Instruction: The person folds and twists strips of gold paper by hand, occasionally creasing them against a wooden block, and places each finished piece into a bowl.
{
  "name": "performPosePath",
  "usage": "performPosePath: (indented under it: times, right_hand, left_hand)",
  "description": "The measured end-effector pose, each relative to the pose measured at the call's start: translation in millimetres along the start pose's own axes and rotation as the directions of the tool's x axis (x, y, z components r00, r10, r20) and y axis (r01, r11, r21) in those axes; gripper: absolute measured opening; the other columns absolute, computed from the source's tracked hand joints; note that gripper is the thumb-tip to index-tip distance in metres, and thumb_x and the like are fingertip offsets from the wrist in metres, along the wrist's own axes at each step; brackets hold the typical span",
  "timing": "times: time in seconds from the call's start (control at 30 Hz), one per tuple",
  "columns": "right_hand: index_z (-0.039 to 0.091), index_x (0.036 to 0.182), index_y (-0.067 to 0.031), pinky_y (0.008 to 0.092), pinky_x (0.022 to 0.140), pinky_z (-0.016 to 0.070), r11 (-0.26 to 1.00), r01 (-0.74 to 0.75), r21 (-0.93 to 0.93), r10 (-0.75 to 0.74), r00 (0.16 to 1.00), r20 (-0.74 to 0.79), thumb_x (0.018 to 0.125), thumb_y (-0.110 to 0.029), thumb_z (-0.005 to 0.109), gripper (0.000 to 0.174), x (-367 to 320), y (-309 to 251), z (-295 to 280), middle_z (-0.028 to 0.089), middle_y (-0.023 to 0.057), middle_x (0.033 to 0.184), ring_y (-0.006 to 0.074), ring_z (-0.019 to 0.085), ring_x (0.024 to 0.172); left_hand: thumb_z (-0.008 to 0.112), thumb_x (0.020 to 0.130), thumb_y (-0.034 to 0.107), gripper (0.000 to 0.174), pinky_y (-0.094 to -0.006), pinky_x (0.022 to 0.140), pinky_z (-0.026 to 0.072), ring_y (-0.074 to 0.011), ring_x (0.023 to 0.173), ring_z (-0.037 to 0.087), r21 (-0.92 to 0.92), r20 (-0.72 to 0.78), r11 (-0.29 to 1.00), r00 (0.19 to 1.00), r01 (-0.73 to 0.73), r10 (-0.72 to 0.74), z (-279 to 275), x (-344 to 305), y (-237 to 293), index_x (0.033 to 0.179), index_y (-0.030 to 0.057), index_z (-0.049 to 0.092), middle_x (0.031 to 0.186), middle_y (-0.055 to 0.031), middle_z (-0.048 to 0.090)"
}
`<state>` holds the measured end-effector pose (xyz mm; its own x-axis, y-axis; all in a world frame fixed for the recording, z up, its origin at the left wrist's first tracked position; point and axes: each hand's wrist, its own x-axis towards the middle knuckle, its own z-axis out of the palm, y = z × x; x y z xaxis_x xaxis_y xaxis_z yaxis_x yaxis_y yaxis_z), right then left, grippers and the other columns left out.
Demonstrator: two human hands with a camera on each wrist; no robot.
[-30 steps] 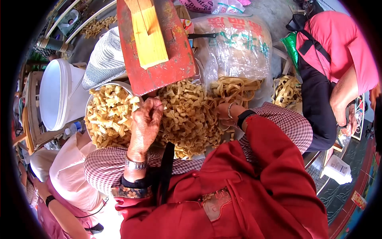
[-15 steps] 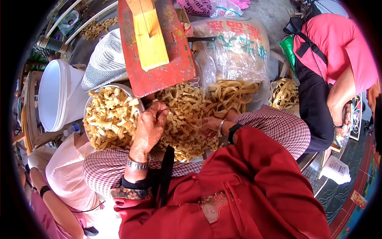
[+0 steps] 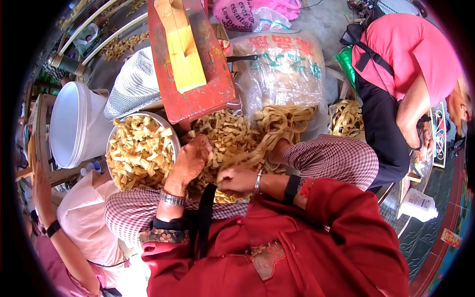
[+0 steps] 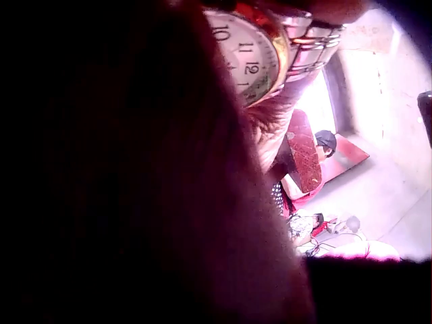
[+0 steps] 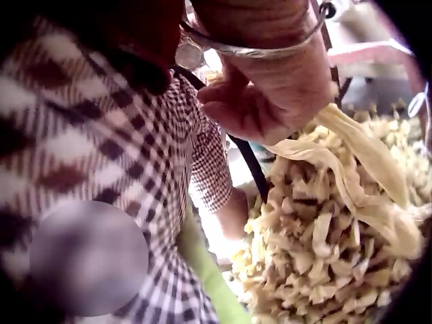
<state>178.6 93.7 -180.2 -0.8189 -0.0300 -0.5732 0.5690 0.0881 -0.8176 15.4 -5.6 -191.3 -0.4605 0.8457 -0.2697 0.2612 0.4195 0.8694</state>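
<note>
In the head view the left hand is bent beside the red bench's near end, over a heap of short knotted tan pieces; whether its fingers hold anything is unclear. The right hand, low over the same heap, grips a long pale strip that trails back toward a tangle of strips. In the right wrist view, two lengths of strip run out from the curled right hand. The left wrist view is mostly dark, with a watch visible.
A round basin full of tan pieces stands at the left, beside a white bucket. The red bench carries a wooden block. A clear bag lies behind. People sit on both sides.
The right hand has moved left and toward the body from the tangle, drawing a strip along. The left hand has shifted slightly down near the bench end. The view has tilted slightly.
</note>
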Motion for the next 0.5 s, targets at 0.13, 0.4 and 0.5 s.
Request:
performPosePath:
  times: [0.13,0.4,0.5]
  right_hand:
    - [0.059,0.083,-0.0048,0.038,0.065,0.0469,0.889,0.446,-0.101,-0.457,0.877,-0.149,0.08,-0.02,0.057,0.015,1,-20,15,0.06,0.0124,0.075,0.0298,0.059,0.068]
    - [0.057,0.088,-0.0089,0.0434,0.079,0.0431,0.908,0.394,-0.143,-0.404,0.914,-0.048,0.084,-0.017,0.053,0.01,-8,-35,38,0.06,0.012,0.081,0.0311,0.059,0.083]
    - [0.057,0.087,-0.0091,0.0419,0.078,0.0435,0.794,0.532,-0.295,-0.593,0.785,-0.18,0.084,-0.015,0.052,0.008,-9,-33,43,0.06,0.0109,0.079,0.0316,0.059,0.079]
  left_hand:
    - [0.054,0.094,0.037,0.046,-0.0315,0.069,0.0506,-0.0187,0.08,0.064,0.08,0.254,0.993,0.962,0.081,-0.099,-4,1,12,0.11,-0.0053,0.059,0.089,-0.0149,0.066]
    - [0.052,0.091,0.05,0.057,-0.0302,0.077,0.0485,-0.017,0.083,0.061,-0.223,0.582,0.904,0.793,0.365,-0.177,-9,-11,39,0.115,-0.0008,0.06,0.092,-0.0134,0.067]
    - [0.053,0.091,0.05,0.059,-0.0312,0.089,0.044,-0.0191,0.098,0.058,-0.347,0.56,0.837,0.809,0.424,-0.177,-11,-20,51,0.121,-0.0005,0.056,0.109,-0.0135,0.063]
